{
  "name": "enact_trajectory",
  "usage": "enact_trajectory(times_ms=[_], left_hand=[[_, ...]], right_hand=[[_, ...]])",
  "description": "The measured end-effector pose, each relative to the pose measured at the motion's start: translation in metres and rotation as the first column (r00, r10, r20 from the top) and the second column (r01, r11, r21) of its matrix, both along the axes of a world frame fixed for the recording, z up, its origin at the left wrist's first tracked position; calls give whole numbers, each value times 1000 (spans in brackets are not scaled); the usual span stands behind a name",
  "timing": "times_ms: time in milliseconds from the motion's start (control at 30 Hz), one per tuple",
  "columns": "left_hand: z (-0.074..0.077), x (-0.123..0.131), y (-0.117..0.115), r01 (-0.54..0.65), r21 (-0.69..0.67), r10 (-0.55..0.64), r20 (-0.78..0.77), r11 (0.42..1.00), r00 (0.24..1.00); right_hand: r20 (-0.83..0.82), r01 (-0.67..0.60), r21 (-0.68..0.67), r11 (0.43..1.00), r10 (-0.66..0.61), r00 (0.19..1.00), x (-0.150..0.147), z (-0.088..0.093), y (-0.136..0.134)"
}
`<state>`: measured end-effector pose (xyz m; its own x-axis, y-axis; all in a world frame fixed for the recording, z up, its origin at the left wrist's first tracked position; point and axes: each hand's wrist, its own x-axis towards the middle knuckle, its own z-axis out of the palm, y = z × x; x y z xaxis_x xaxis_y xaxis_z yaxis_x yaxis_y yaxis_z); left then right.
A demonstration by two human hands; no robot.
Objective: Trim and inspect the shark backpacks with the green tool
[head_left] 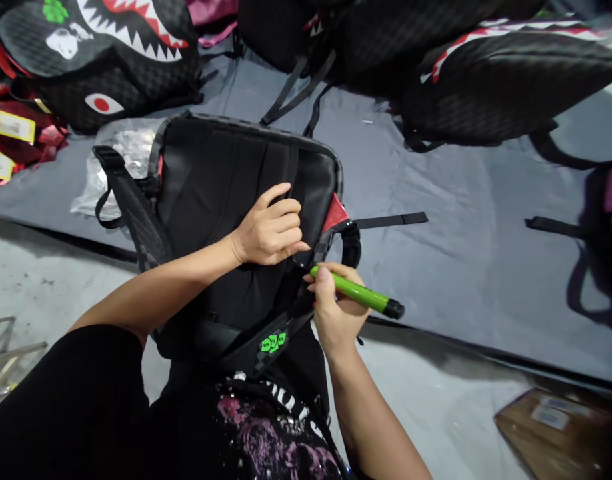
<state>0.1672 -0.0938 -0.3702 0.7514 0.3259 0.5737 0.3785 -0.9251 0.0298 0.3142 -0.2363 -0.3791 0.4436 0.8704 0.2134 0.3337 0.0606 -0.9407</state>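
Observation:
A black backpack (221, 180) with checkered edging lies in front of me, its padded back panel facing up. My left hand (271, 230) rests over the panel with fingers curled in; whatever they grip is hidden. My right hand (339, 307) is closed around a green pen-shaped tool (359, 291) with a black end. The tool's front end points at the bag's right side, close to my left fingertips. Beside it, a red lining patch (336, 212) shows at the bag's edge. A shoulder strap (271, 347) with a green print runs along the near side.
Grey sheeting (431, 193) covers the work surface. A shark-mouth backpack (111, 73) lies at the back left and another dark backpack (506, 87) at the back right. A clear plastic bag (121, 150) is left of my bag. A cardboard box (551, 427) stands on the floor at lower right.

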Motion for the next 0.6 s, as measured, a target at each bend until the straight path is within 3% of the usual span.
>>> enact_trajectory(times_ms=[133, 600], left_hand=[[3, 0, 0, -62, -99, 51, -107, 993, 993], [2, 2, 1, -56, -204, 30, -126, 977, 992]], right_hand=[[53, -27, 34, 999, 25, 998, -8, -4, 4], [71, 29, 34, 999, -31, 997, -11, -6, 10]])
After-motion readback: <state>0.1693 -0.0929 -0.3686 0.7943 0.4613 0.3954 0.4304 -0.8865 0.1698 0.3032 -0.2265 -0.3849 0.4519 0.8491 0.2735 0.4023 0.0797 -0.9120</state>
